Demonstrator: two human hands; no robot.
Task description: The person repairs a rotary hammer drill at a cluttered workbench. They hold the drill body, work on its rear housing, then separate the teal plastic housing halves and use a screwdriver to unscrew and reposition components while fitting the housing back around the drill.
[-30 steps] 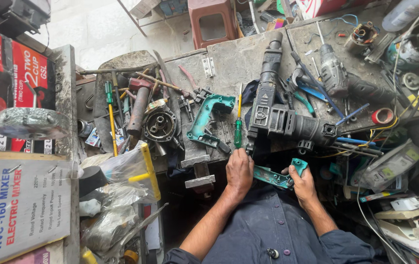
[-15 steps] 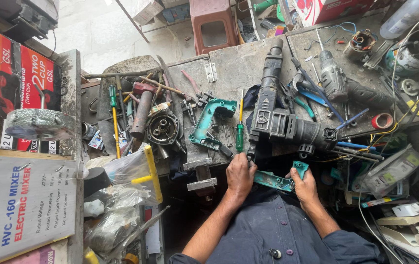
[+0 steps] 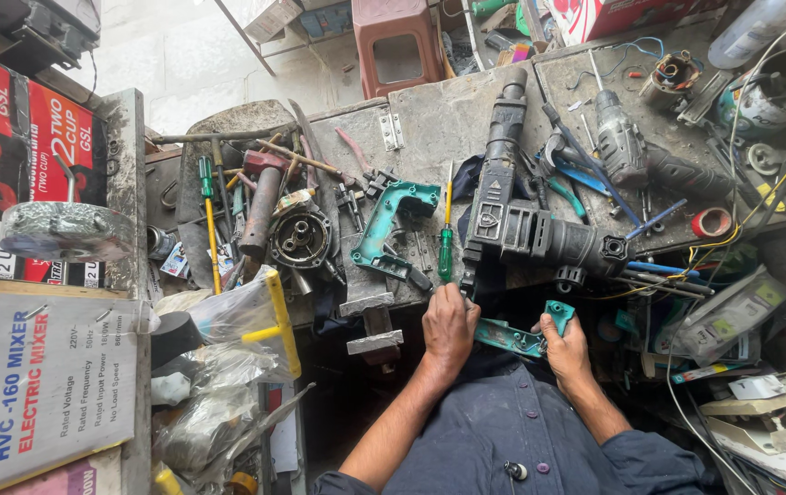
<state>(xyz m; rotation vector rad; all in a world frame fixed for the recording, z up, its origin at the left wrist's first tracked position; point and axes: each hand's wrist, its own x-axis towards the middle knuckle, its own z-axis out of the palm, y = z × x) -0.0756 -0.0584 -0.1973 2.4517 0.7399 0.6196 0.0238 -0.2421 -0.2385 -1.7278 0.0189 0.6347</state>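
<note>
From our head view, not much has changed since a moment ago: our two hands stay down at the counter (image 3: pixel 448 119) edge. Our left hand (image 3: pixel 449 327) and right hand (image 3: pixel 565 350) are apart, each closed on one end of one green plastic part (image 3: pixel 512 337). Above them lies one big grey drill (image 3: pixel 526 215). We count one more green handle (image 3: pixel 391 229), two screwdrivers (image 3: pixel 446 234) and one smaller drill (image 3: pixel 620 139).
</note>
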